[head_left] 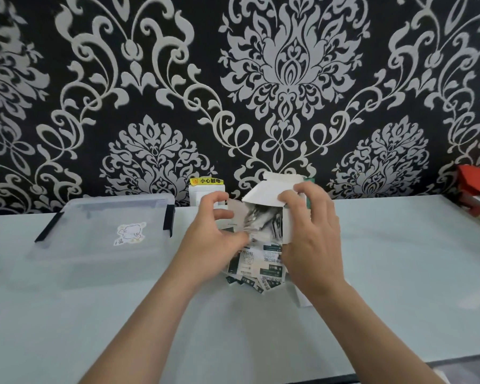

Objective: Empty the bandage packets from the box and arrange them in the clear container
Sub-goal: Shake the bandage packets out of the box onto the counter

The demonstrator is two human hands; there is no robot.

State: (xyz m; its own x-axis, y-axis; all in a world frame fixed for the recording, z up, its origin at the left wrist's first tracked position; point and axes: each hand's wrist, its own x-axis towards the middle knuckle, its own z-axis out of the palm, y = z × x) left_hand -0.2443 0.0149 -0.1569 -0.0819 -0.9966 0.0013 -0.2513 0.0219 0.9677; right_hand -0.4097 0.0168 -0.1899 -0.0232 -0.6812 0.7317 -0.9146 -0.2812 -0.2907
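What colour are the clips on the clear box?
Black clips on the clear box, seen best in the head view.

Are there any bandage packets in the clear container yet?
No. The clear container on the left has its lid on and shows no packets inside, while the packets lie on the table below the open box.

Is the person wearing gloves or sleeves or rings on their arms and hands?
No. The left hand and right hand are bare, with no gloves or rings showing. Both forearms are bare too: no sleeves, watch or bracelet reach into the picture. The fingernails look short and unpainted.
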